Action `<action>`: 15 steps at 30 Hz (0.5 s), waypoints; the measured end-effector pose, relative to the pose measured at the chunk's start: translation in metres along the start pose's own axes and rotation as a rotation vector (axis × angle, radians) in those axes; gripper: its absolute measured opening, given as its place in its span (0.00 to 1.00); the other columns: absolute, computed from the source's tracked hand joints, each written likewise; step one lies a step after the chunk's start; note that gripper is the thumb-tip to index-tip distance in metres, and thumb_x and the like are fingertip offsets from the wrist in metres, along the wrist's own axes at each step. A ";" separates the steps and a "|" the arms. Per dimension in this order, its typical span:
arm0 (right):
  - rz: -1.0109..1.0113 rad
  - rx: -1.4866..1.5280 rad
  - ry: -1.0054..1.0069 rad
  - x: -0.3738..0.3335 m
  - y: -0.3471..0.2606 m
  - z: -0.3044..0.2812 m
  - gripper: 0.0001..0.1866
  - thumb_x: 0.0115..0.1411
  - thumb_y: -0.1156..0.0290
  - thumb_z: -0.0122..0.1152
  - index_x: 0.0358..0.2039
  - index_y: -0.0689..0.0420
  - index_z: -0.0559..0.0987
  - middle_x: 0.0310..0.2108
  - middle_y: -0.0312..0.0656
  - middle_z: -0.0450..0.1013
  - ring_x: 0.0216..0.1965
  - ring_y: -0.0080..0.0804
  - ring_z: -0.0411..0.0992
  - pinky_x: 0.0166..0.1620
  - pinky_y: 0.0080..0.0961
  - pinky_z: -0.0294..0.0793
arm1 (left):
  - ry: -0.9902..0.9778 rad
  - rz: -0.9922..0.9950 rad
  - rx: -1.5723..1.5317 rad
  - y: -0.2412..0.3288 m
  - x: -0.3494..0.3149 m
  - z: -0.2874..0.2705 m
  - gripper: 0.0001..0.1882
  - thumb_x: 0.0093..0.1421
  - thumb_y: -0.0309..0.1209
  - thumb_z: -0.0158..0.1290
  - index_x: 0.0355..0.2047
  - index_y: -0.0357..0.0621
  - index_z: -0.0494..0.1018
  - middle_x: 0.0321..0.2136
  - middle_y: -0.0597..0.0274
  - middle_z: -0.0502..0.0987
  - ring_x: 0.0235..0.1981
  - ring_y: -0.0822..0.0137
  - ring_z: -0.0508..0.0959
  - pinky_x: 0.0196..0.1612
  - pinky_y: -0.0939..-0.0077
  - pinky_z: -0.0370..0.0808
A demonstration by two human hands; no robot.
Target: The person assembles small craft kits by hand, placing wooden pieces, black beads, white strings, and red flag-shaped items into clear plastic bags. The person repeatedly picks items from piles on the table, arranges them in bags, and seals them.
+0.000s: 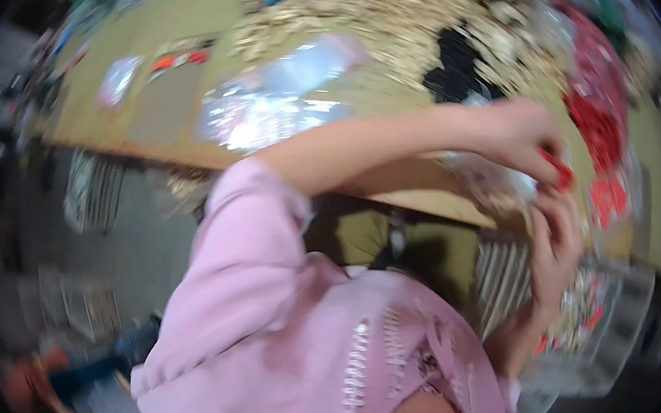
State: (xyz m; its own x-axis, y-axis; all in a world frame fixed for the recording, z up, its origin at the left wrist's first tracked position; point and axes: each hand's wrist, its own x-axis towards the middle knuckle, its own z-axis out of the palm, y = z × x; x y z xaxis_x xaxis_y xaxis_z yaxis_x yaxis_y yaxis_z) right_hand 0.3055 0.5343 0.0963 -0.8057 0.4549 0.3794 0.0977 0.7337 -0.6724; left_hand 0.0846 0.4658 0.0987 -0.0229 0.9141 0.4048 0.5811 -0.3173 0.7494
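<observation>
At left on the table (139, 28), a packet (119, 82), then a card (165, 109), shiny bags (277, 94), wooden pieces (400, 27) and a black heap (457, 61). Next, close together: left hand (514, 132) clamped on a red piece (560, 170), right hand (556, 242) with fingertips just below it; cannot tell whether gripping too. Right of the red piece, a red bag (600, 70); lower, a clear bin (633, 296).

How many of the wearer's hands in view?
2: left hand, holding a small red piece, and right hand, just below that piece in the picture. Neither is hidden, though both are blurred.
</observation>
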 end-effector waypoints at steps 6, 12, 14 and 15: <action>-0.247 0.111 -0.133 0.010 -0.034 0.032 0.09 0.53 0.84 0.69 0.35 0.61 0.83 0.41 0.46 0.78 0.42 0.41 0.79 0.46 0.30 0.78 | 0.036 -0.119 0.248 0.042 -0.083 -0.036 0.09 0.59 0.33 0.64 0.35 0.41 0.83 0.27 0.52 0.81 0.28 0.54 0.81 0.31 0.65 0.76; -0.216 0.226 -0.176 -0.009 -0.036 0.052 0.07 0.57 0.84 0.66 0.36 0.62 0.84 0.45 0.48 0.78 0.42 0.39 0.81 0.45 0.29 0.80 | -0.045 -0.204 0.367 0.062 -0.113 -0.028 0.09 0.59 0.33 0.60 0.32 0.40 0.80 0.27 0.49 0.81 0.30 0.48 0.82 0.34 0.56 0.77; -0.226 0.222 -0.203 -0.010 -0.038 0.052 0.08 0.57 0.84 0.65 0.37 0.62 0.84 0.47 0.48 0.78 0.43 0.39 0.81 0.46 0.28 0.80 | -0.011 -0.219 0.359 0.063 -0.119 -0.024 0.07 0.59 0.31 0.63 0.35 0.41 0.80 0.24 0.54 0.79 0.26 0.56 0.80 0.31 0.64 0.75; -0.232 0.214 -0.211 -0.011 -0.039 0.053 0.08 0.57 0.84 0.65 0.37 0.61 0.84 0.47 0.49 0.78 0.43 0.40 0.81 0.46 0.29 0.80 | 0.005 -0.228 0.357 0.064 -0.122 -0.023 0.07 0.59 0.30 0.64 0.37 0.42 0.80 0.23 0.57 0.78 0.25 0.60 0.78 0.29 0.68 0.74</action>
State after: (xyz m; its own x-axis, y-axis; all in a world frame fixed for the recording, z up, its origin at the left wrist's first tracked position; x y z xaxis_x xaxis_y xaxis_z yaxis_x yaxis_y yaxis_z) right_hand 0.2798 0.4743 0.0845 -0.8969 0.1589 0.4127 -0.2076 0.6728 -0.7101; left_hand 0.1061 0.3279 0.1094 -0.1874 0.9492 0.2527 0.8060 0.0015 0.5920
